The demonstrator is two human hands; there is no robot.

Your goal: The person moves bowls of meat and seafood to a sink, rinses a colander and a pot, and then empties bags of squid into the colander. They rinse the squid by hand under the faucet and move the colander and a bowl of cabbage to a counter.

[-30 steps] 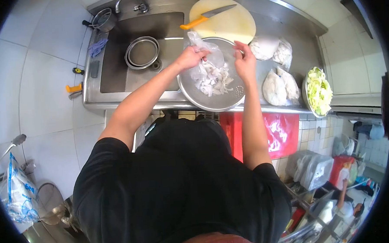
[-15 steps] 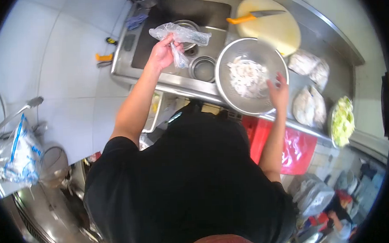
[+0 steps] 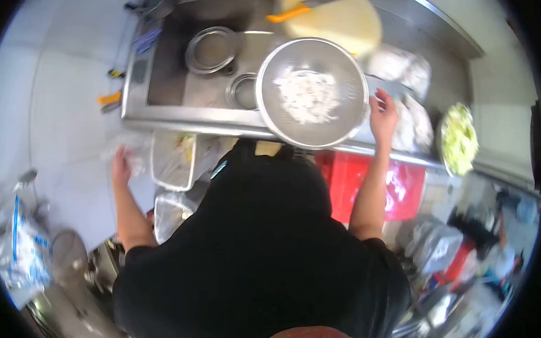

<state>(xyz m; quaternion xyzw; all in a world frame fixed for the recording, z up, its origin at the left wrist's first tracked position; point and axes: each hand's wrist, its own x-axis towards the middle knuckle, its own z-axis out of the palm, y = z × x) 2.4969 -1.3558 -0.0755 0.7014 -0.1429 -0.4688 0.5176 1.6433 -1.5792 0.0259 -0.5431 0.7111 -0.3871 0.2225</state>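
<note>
My left hand [image 3: 121, 166] is out to the left beside the bins, blurred, with its fingers closed on a crumpled clear plastic bag [image 3: 137, 156]. My right hand [image 3: 384, 117] is just outside the right rim of a large steel bowl [image 3: 268, 112], fingers loosely bent and apart. White sliced pieces [image 3: 308, 96] lie heaped in the bottom of that bowl. To the right of the bowl, near my right hand, are whitish wrapped bundles [image 3: 421, 126] on the counter.
A steel sink [image 3: 164, 83] holds a round metal dish [image 3: 211, 51]. Behind the bowl, an orange-handled knife [image 3: 294, 14] rests on a round cutting board [image 3: 343, 30]. Chopped greens fill a bowl [image 3: 459, 139] at right. A white bin [image 3: 173, 180] and a red container [image 3: 343, 184] stand below the counter.
My left hand has swung from over the sink down and left, taking the plastic bag along. My right hand has moved from inside the bowl to outside its right rim. The view has shifted.
</note>
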